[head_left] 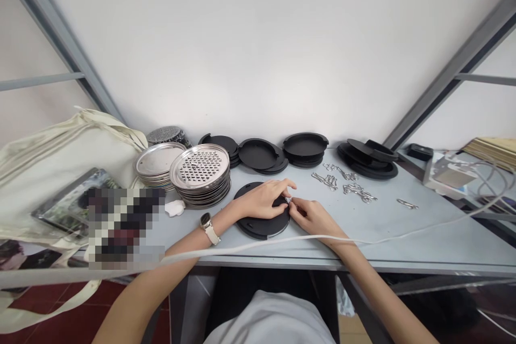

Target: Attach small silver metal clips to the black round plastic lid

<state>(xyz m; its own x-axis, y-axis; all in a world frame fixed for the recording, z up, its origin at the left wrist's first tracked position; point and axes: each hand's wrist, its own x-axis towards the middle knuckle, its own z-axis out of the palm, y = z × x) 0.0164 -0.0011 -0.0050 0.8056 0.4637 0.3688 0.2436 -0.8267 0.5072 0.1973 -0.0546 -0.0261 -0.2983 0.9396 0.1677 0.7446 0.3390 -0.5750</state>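
Steady the black disc (262, 226) under your half-open left hand (264, 199) while your right hand (308, 216) apparently pinches the small pale piece (287, 200).

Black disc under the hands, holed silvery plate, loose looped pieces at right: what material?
Black disc: probably plastic; matte, evenly dark.
Holed plate: likely metal, perhaps stainless; silvery with shiny rim.
Looped pieces: likely bare metal wire; thin, silvery glints.

Left hand (264, 200) over round black disc (260, 227), right hand (309, 216) at its edge, stacked metal plates (200, 176), scattered metal clips (359, 192)
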